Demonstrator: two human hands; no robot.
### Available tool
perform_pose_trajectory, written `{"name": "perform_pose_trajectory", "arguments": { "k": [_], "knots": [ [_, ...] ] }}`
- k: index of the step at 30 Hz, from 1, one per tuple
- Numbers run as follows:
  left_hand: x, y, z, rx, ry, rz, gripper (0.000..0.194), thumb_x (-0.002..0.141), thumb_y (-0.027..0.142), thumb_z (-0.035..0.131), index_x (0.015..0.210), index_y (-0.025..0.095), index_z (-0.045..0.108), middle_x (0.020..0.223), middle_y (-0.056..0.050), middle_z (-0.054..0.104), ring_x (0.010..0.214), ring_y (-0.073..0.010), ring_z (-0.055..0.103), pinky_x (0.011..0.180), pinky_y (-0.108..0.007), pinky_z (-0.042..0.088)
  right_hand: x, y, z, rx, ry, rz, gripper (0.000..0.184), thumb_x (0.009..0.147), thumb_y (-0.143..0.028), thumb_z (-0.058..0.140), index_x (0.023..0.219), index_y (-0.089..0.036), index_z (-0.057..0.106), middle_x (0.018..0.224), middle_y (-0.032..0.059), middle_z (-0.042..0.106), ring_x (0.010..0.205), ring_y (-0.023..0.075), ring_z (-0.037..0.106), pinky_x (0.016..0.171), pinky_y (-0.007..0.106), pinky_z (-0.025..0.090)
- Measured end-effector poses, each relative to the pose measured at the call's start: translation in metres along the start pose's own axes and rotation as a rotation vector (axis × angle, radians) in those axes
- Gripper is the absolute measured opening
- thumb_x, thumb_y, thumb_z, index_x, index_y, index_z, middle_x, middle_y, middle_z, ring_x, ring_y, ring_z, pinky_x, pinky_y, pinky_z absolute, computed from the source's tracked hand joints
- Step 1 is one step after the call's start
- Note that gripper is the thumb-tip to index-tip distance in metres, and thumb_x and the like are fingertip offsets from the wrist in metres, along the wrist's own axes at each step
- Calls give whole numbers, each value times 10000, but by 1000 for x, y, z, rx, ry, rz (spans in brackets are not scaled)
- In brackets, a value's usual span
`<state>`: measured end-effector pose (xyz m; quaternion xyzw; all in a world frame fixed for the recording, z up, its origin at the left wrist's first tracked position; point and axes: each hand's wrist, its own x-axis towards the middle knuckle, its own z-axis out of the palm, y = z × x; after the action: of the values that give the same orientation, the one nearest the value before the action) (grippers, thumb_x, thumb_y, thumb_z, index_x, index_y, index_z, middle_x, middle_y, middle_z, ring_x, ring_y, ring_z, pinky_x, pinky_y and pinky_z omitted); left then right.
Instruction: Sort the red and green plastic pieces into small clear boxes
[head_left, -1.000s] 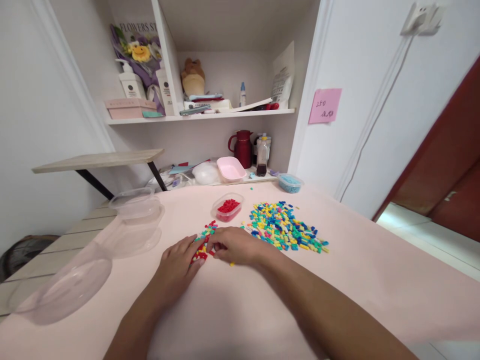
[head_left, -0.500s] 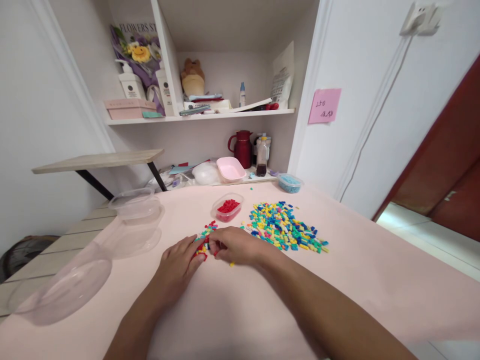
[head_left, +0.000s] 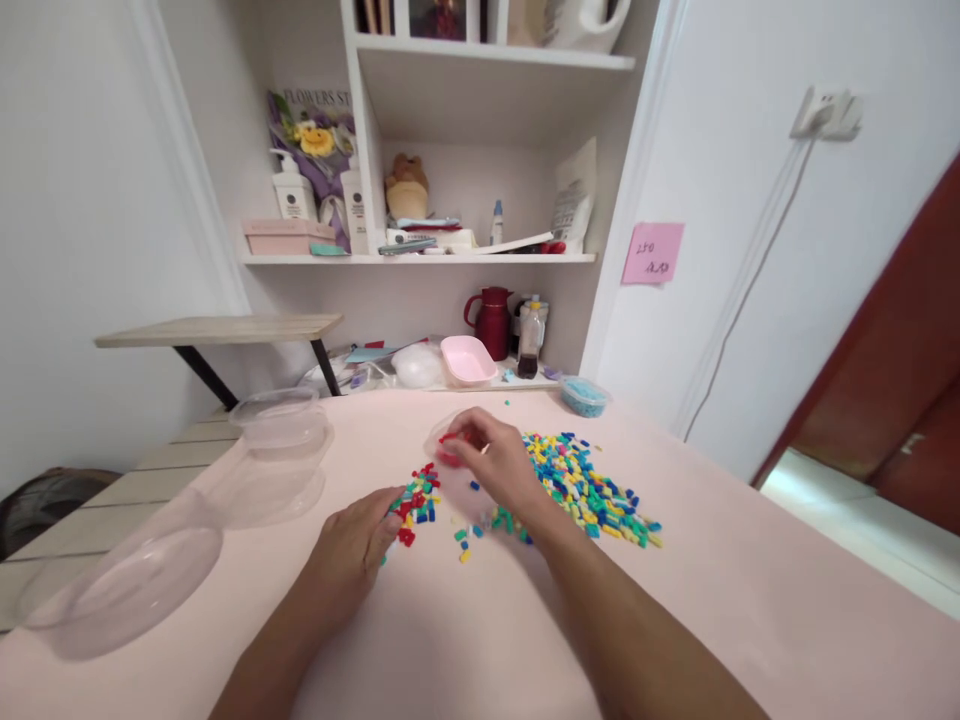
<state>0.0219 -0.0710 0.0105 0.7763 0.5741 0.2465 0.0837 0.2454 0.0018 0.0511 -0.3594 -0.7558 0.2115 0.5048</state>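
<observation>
My left hand (head_left: 358,535) lies on the table with its fingers stretched out, against the left side of a small pile of mixed toy bricks (head_left: 420,500), several of them red. My right hand (head_left: 499,462) is over a clear plastic tub (head_left: 433,432) of red bricks (head_left: 452,458). Its thumb and fingertips come together at the tub, with a bit of red between them. The hand hides much of the tub. Right of it spreads a larger heap of blue, green, yellow and white bricks (head_left: 589,490), partly behind my right wrist.
Clear empty tubs (head_left: 277,425) and a clear lid (head_left: 150,575) stand on the left. A tub of light blue bricks (head_left: 585,398) sits at the back right. Behind are a pink basin (head_left: 469,360), a red jug (head_left: 493,325) and a bottle (head_left: 529,345).
My right hand has moved from the small pile up and right to the tub of red bricks. My left hand stays at the pile, which shows more now. The view has tilted up.
</observation>
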Motion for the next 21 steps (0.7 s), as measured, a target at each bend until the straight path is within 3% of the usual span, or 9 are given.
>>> {"name": "perform_pose_trajectory", "arguments": {
  "k": [2, 3, 7, 10, 14, 17, 21],
  "knots": [
    [-1, -3, 3, 13, -11, -19, 474, 961, 463, 279, 1325, 304, 537, 1362, -9, 585, 1283, -216, 496, 1073, -417, 377, 9, 8, -1, 2, 196, 31, 171, 865, -276, 536, 987, -185, 613, 826, 3, 614, 624, 110, 517, 634, 239, 436],
    [-1, -4, 4, 19, -18, -20, 468, 957, 461, 297, 1323, 298, 539, 1365, -16, 582, 1287, -220, 492, 1079, -427, 370, 13, 14, -1, -21, 226, 44, 217, 867, -271, 525, 1046, -185, 613, 872, 14, 626, 621, 112, 527, 651, 250, 451],
    [-1, -5, 5, 34, -32, -22, 452, 946, 459, 336, 1319, 307, 541, 1387, -20, 564, 1307, -229, 470, 1081, -454, 364, 18, 33, -4, -155, 170, 70, 432, 842, -218, 529, 1274, -211, 539, 1141, 75, 614, 680, 119, 585, 739, 298, 490],
    [-1, -2, 4, 35, -37, -44, 457, 951, 454, 321, 1325, 302, 535, 1401, -21, 551, 1316, -226, 462, 1082, -447, 366, 11, 36, -7, -164, 153, 69, 355, 863, -219, 501, 1205, -200, 593, 1067, 68, 646, 678, 127, 590, 721, 289, 489],
    [1, -1, 4, 56, -27, -28, 439, 949, 382, 334, 1321, 280, 542, 1393, -37, 558, 1298, -225, 485, 1078, -430, 373, -3, 28, 0, -136, -66, 52, 220, 889, -214, 490, 980, -201, 690, 850, 16, 697, 655, 130, 601, 711, 261, 468],
    [1, -4, 5, 104, -46, -14, 451, 931, 268, 336, 1342, 266, 523, 1410, -55, 541, 1305, -230, 479, 1078, -435, 367, -11, 18, 13, -172, -264, 13, 203, 874, -168, 521, 932, -207, 712, 880, 9, 720, 756, 135, 628, 746, 242, 450],
    [2, -5, 6, 153, -93, -6, 482, 911, 203, 340, 1364, 250, 497, 1431, -75, 515, 1324, -228, 455, 1077, -439, 354, -17, 4, 25, -219, -383, -71, 197, 875, -161, 541, 933, -199, 724, 907, 25, 727, 839, 143, 626, 761, 229, 432]
  ]
}}
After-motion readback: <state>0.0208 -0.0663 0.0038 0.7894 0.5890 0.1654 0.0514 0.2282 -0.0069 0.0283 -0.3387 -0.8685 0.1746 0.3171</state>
